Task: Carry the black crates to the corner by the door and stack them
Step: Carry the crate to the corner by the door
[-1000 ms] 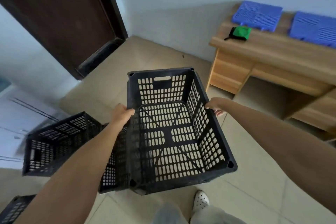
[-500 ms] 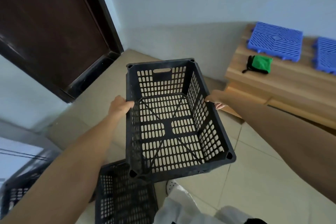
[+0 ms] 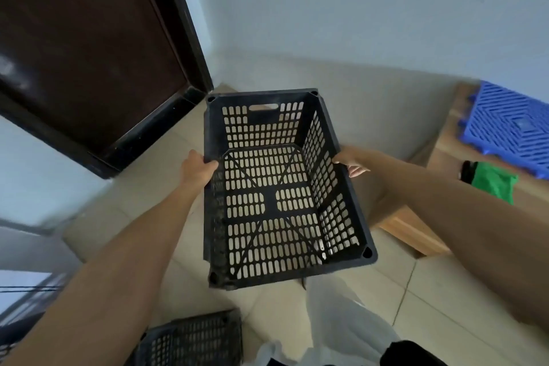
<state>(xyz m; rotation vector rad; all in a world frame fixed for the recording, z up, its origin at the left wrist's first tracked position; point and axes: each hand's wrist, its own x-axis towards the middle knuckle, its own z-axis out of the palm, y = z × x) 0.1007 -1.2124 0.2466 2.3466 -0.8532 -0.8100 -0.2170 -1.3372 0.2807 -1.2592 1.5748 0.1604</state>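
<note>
I hold an empty black slotted crate [image 3: 269, 202] in the air, open side up, above the tiled floor. My left hand [image 3: 197, 171] grips its left rim and my right hand [image 3: 352, 160] grips its right rim. The crate's far end points at the floor corner [image 3: 221, 88] between the dark brown door [image 3: 77, 38] and the pale wall. Another black crate [image 3: 193, 339] lies on the floor at the bottom of the view, partly hidden by my left arm.
A wooden desk [image 3: 416, 226] stands at the right, close to the crate's right side, with a blue plastic grid tile [image 3: 511, 119] and a green cloth [image 3: 493, 183] on top. A white cabinet [image 3: 20, 285] sits at the lower left. My trouser legs [image 3: 335, 327] show below.
I have walked toward the door corner with the crate in both hands. The door and corner are nearer, the desk has shifted right, and the floor crates have dropped behind me.
</note>
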